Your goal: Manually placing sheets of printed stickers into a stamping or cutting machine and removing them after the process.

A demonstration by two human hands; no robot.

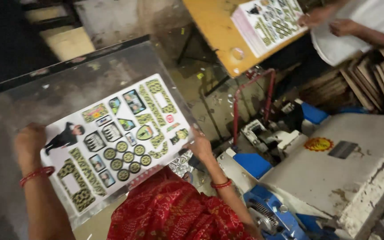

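You hold the picture sheet [116, 140] flat on the metal table [32, 93]. Your left hand [30, 142] and right hand [198, 144] pinch its ends, fingers clamped, keeping it steady.

A printed sheet [118, 138] lies on the counter [32, 98], hands at its left [30, 142] and right [199, 146] edges. A machine [330, 169] stands right; another sheet stack [270, 22] lies behind.

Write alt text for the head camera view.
Both hands hold a printed sheet of die-cut shapes flat on a grey metal table, left hand and right hand at opposite ends. Another person's hands handle a similar sheet stack beyond.
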